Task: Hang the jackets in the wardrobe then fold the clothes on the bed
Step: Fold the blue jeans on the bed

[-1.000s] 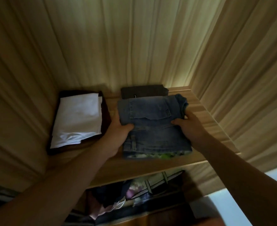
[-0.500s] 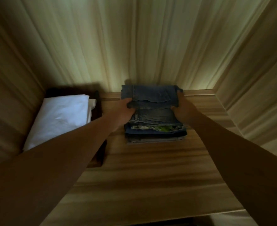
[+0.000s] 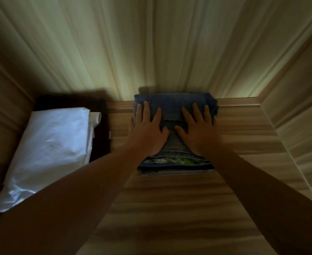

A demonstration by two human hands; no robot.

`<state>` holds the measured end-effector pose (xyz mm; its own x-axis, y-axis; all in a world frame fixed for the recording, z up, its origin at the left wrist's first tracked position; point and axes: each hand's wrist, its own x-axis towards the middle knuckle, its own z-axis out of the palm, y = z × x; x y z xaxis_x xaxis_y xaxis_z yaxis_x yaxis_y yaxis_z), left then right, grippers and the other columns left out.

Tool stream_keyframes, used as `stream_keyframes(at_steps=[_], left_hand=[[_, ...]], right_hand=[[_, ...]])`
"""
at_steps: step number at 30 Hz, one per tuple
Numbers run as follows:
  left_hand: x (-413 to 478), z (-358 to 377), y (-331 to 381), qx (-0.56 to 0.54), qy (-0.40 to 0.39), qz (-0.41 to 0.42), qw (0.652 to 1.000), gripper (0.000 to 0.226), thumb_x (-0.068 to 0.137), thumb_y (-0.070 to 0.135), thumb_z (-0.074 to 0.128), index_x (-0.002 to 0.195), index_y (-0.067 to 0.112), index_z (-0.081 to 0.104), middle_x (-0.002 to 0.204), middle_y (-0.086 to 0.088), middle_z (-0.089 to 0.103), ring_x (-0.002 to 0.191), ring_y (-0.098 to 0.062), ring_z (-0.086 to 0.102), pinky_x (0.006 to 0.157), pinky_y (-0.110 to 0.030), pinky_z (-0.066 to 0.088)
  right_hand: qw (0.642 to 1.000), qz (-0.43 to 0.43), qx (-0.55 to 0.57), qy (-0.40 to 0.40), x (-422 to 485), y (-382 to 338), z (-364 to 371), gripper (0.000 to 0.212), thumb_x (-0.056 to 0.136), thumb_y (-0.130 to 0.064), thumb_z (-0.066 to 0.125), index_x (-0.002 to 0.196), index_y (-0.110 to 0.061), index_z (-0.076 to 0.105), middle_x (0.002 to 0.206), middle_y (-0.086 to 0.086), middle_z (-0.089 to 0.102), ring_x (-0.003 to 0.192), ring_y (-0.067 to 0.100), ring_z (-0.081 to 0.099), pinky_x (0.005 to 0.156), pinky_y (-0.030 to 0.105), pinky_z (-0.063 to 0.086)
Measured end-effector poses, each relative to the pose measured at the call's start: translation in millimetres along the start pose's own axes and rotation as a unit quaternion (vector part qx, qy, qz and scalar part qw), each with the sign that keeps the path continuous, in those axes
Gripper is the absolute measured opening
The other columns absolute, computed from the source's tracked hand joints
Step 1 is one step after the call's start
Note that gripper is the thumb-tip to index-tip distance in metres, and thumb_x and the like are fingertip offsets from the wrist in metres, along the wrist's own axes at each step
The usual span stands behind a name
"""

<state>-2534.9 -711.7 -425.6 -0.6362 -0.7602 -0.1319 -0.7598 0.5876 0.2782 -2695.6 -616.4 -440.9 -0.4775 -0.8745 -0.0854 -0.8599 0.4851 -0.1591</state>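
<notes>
**Both palms flat on a denim-topped pile in the wardrobe**

Two bare forearms reach in from the lower corners, crossing the bare front part of a pale wood-grain wardrobe shelf [image 3: 169,208]. On the left of the shelf a folded white cloth [image 3: 50,148] lies on a dark brown box or tray [image 3: 101,137]; the dim light does not show which it is.

Farther in, near the middle of the shelf, sits a stack of folded clothes [image 3: 175,165]. Its front edge shows the layers, with a thin grey piece [image 3: 169,173] at the bottom and a green-and-white patterned piece [image 3: 179,160] higher up. On top lies a folded blue denim garment [image 3: 177,103].

The left hand [image 3: 147,131] rests palm down on the left half of the denim, with its fingers straight and spread. The right hand [image 3: 197,131] lies the same way on the right half. The thumbs point toward each other, close but apart, and neither hand pinches the cloth.

The far edge of the stack lies at the foot of the light wood-grain back panel [image 3: 151,43]. The right side wall [image 3: 298,89] stands well apart from the stack.
</notes>
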Motion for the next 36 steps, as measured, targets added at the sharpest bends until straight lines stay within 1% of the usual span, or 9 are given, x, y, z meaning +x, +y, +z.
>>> stream_keyframes(at_steps=[14,19,22,25,27,29,31,33,36], left_hand=[[22,6,-6,0.018,0.001,0.019,1.000,0.073,0.102,0.053,0.033,0.163,0.021,0.009,0.167,-0.019,-0.014,0.153,-0.039,-0.019,0.126,-0.049,-0.005],[0,-9,-6,-0.041,-0.006,0.014,0.999,0.070,0.104,0.049,0.033,0.163,0.020,0.009,0.169,-0.014,-0.010,0.155,-0.034,-0.015,0.127,-0.047,0.000],[-42,-22,-8,-0.071,-0.020,0.020,0.997,0.069,0.107,0.047,0.032,0.162,0.015,0.008,0.170,-0.014,-0.003,0.156,-0.031,-0.004,0.127,-0.043,0.009],[-95,-39,-21,-0.100,-0.033,0.006,0.994,0.066,0.105,0.051,0.034,0.161,0.020,0.017,0.167,-0.012,0.018,0.150,-0.032,0.028,0.116,-0.046,0.034],[-128,-53,-30,-0.095,-0.038,0.004,0.995,0.064,0.098,0.057,0.030,0.152,0.025,0.039,0.150,-0.011,0.046,0.133,-0.034,0.049,0.107,-0.045,0.044],[-159,-64,-43,-0.083,-0.043,-0.004,0.996,0.054,0.089,0.056,0.029,0.125,0.030,0.060,0.114,-0.005,0.066,0.106,-0.027,0.065,0.093,-0.045,0.053],[-193,-76,-53,-0.073,-0.046,-0.031,0.996,0.036,0.090,0.052,0.042,0.115,0.035,0.062,0.100,-0.001,0.066,0.092,-0.025,0.066,0.084,-0.044,0.057],[-226,-86,-61,-0.072,-0.044,-0.050,0.995,0.043,0.088,0.059,0.044,0.118,0.034,0.062,0.103,-0.001,0.066,0.093,-0.025,0.066,0.085,-0.043,0.057],[-273,-102,-66,-0.080,-0.062,-0.061,0.993,0.058,0.079,0.066,0.042,0.124,0.032,0.060,0.118,-0.004,0.066,0.099,-0.028,0.065,0.089,-0.044,0.056]], right_hand=[[1.000,0.008,0.002,-0.009,12,-2,-1,0.076,0.099,-0.070,0.028,0.163,-0.035,0.008,0.172,0.003,-0.002,0.157,0.034,-0.009,0.125,0.057,0.010],[1.000,0.011,-0.022,0.019,-5,-10,-12,0.069,0.101,-0.064,0.030,0.161,-0.030,0.023,0.170,0.009,0.017,0.156,0.037,0.008,0.124,0.057,0.014],[0.999,0.001,-0.038,0.029,-37,-23,-27,0.063,0.102,-0.061,0.026,0.153,-0.027,0.041,0.163,0.011,0.035,0.152,0.039,0.024,0.121,0.058,0.023],[1.000,-0.023,0.005,-0.008,-81,-45,-46,0.069,0.098,-0.067,0.022,0.144,-0.025,0.050,0.151,0.009,0.050,0.143,0.036,0.040,0.116,0.057,0.032],[0.998,-0.036,0.046,-0.032,-113,-60,-60,0.061,0.102,-0.061,0.035,0.149,-0.024,0.045,0.148,0.009,0.052,0.134,0.034,0.048,0.111,0.054,0.040],[0.994,-0.059,0.075,-0.051,-145,-76,-72,0.059,0.104,-0.055,0.043,0.153,-0.023,0.040,0.148,0.009,0.051,0.131,0.032,0.050,0.106,0.048,0.046],[0.992,-0.075,0.076,-0.069,-177,-91,-86,0.055,0.105,-0.052,0.045,0.150,-0.022,0.044,0.145,0.007,0.053,0.126,0.029,0.054,0.101,0.042,0.048],[0.989,-0.079,0.075,-0.102,-206,-102,-99,0.048,0.105,-0.050,0.047,0.142,-0.020,0.053,0.138,0.005,0.059,0.118,0.026,0.058,0.097,0.037,0.048],[0.985,-0.077,0.097,-0.123,-251,-114,-117,0.046,0.104,-0.046,0.051,0.136,-0.014,0.058,0.135,0.008,0.061,0.118,0.028,0.059,0.102,0.038,0.049]])
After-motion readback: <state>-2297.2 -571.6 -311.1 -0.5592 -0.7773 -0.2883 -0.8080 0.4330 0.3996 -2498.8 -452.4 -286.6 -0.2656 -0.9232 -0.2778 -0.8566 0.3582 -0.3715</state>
